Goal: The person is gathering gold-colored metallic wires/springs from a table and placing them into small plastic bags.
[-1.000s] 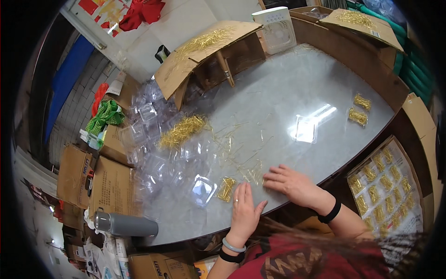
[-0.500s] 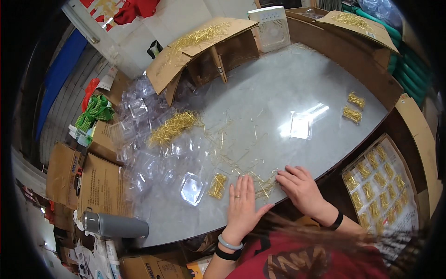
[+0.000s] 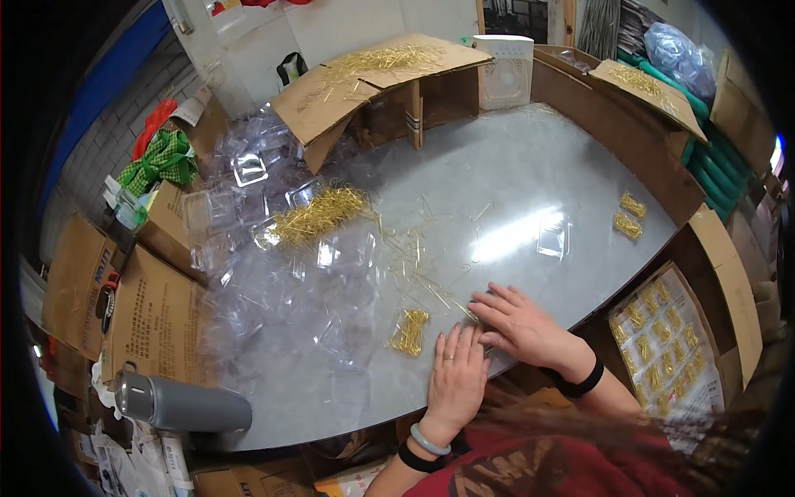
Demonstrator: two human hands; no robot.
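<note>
Near the table's front edge, my left hand [image 3: 458, 377] lies flat with fingers stretched out. My right hand [image 3: 523, 325] rests close against it, palm down, its fingers extended over a few thin gold wire pieces [image 3: 466, 311]. What lies beneath both palms is hidden. Just left of my left hand, a clear plastic tray [image 3: 409, 332] is filled with a bundle of gold wires. Loose bent gold wires [image 3: 414, 255] trail away toward a larger gold wire pile [image 3: 321, 215].
Clear plastic packs [image 3: 281, 290] cover the table's left side. A grey bottle [image 3: 186, 403] lies at the front left. Cardboard shelving [image 3: 364, 79] and a white fan [image 3: 506, 73] stand at the back. Two filled packs [image 3: 629, 215] sit far right, above a sheet [image 3: 662, 348] of several more.
My right hand has come left against my left hand, closing the gap where gold wires lay. Those wires are now mostly covered. The whole view has shifted slightly.
</note>
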